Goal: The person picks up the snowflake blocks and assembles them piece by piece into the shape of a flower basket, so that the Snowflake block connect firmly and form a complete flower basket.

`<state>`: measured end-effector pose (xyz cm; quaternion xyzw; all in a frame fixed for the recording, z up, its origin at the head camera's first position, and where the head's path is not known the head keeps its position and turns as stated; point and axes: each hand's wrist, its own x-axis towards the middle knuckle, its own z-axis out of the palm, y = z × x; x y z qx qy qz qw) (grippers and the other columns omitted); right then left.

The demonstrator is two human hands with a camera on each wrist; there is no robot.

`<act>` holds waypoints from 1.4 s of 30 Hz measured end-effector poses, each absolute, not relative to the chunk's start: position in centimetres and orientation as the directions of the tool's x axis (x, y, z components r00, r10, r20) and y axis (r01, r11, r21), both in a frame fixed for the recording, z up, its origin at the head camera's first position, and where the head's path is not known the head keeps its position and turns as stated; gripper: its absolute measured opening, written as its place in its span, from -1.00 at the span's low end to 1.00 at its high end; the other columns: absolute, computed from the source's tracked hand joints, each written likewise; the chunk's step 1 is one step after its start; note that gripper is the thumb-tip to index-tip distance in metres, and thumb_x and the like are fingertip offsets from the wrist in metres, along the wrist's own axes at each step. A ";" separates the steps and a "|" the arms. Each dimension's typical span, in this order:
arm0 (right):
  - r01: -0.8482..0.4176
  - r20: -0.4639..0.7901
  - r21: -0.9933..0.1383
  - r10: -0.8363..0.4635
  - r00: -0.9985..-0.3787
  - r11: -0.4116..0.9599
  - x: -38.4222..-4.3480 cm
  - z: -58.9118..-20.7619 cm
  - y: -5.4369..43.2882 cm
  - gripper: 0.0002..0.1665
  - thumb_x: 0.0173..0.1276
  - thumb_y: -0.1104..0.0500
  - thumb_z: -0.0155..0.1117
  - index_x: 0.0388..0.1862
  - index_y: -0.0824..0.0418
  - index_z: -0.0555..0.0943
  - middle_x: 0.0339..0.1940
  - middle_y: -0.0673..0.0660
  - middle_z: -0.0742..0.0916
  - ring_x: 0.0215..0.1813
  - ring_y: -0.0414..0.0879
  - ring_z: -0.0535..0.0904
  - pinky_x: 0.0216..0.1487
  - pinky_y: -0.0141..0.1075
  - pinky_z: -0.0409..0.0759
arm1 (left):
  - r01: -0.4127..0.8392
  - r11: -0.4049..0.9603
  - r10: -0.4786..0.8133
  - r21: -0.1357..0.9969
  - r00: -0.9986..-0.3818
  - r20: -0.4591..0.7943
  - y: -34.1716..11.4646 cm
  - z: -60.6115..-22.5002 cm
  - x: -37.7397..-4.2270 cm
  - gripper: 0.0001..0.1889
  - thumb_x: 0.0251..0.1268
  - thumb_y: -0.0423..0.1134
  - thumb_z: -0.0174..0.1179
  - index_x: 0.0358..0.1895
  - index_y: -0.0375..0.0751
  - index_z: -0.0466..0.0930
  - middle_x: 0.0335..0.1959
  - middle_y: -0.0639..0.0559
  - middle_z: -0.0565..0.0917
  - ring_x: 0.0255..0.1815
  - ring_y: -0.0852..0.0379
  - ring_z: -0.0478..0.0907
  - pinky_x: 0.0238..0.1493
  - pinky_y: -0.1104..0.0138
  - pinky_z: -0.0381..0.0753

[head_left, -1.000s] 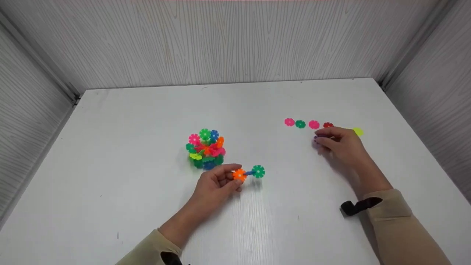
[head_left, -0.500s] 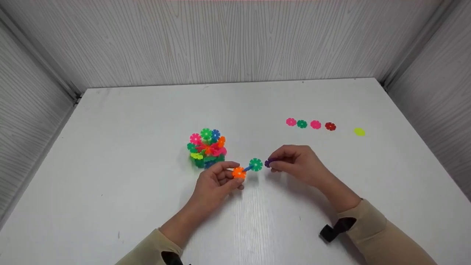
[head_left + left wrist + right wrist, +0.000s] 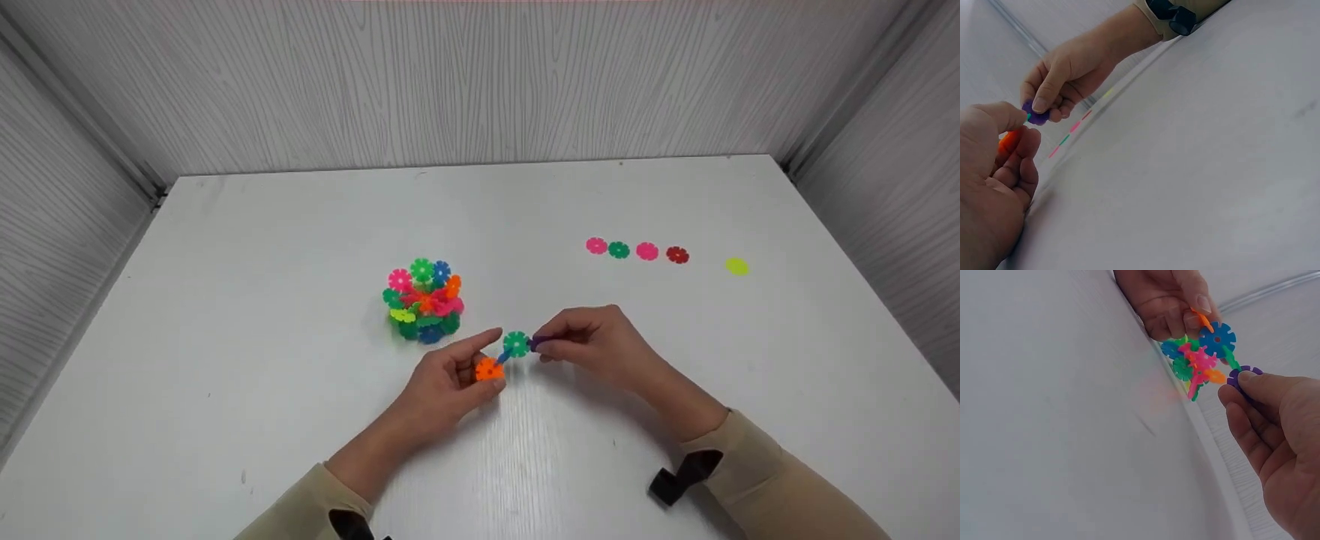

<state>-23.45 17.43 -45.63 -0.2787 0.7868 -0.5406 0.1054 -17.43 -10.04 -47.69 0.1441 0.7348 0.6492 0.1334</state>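
Near the middle of the head view, my left hand [image 3: 450, 384] holds an orange notched snowflake disc [image 3: 490, 370] between thumb and fingers, its index finger reaching forward. A blue disc [image 3: 1217, 340] links the orange one to a green disc [image 3: 516, 344]. My right hand [image 3: 604, 345] pinches a purple disc [image 3: 1244, 378] between thumb and index finger. The purple disc's edge meets the green disc's edge; how deep the notches sit in each other I cannot tell. Behind the left hand stands a ball-like cluster of joined coloured discs [image 3: 426, 301].
To the right, a pink disc [image 3: 596, 246], a green flat disc [image 3: 619, 250], a second pink disc [image 3: 647, 251] and a red disc [image 3: 677, 255] lie in a row. Farther right lies a yellow disc [image 3: 737, 266]. A wood-grain panel [image 3: 480, 82] closes off the table's back.
My right hand has come left from the disc row with the purple disc, which now meets the green one. The left index finger has straightened, and the linked discs have tilted.
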 end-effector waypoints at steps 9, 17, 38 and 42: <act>-0.317 0.133 -0.914 -0.551 -0.824 0.254 -23.0 -45.5 16.9 -0.81 0.42 0.22 0.51 -0.02 0.06 0.87 -0.20 0.01 0.86 -0.20 0.01 0.80 -0.10 -0.25 0.78 | 0.045 0.166 0.446 0.985 -0.894 -0.034 -10.3 -47.5 -17.4 -0.35 0.42 -0.13 0.43 0.54 0.15 0.49 -0.16 -0.07 0.62 -0.17 0.01 0.51 -0.23 0.43 0.55; -0.326 0.141 -0.913 -0.557 -0.818 0.247 -22.9 -45.6 16.7 -0.80 0.41 0.23 0.53 -0.01 0.11 0.87 -0.20 0.05 0.87 -0.20 0.00 0.81 -0.15 -0.31 0.77 | 0.065 0.150 0.458 0.987 -0.889 -0.012 -10.4 -47.4 -17.4 -0.34 0.40 -0.17 0.45 0.54 0.10 0.50 -0.18 -0.05 0.64 -0.19 0.03 0.53 -0.21 0.43 0.58; -0.334 0.082 -0.889 -0.608 -0.790 0.314 -24.0 -44.4 18.0 -0.73 0.45 0.20 0.50 0.09 0.17 0.80 -0.04 0.07 0.84 -0.06 -0.02 0.77 0.03 -0.29 0.75 | 0.001 0.065 0.342 0.998 -0.940 -0.021 -10.0 -47.8 -17.7 -0.66 0.56 -0.32 0.25 0.31 -0.20 0.66 -0.19 -0.13 0.65 -0.24 0.03 0.55 -0.14 0.46 0.64; -0.306 0.131 -0.870 -0.416 -0.900 0.388 -27.1 -43.9 22.2 -0.73 0.46 0.18 0.49 0.09 0.22 0.79 -0.03 0.09 0.83 -0.07 -0.04 0.75 -0.02 -0.37 0.72 | 0.000 0.089 0.323 0.996 -0.946 -0.029 -9.9 -47.7 -17.6 -0.68 0.57 -0.31 0.25 0.29 -0.18 0.68 -0.17 -0.12 0.65 -0.20 0.01 0.56 -0.13 0.45 0.64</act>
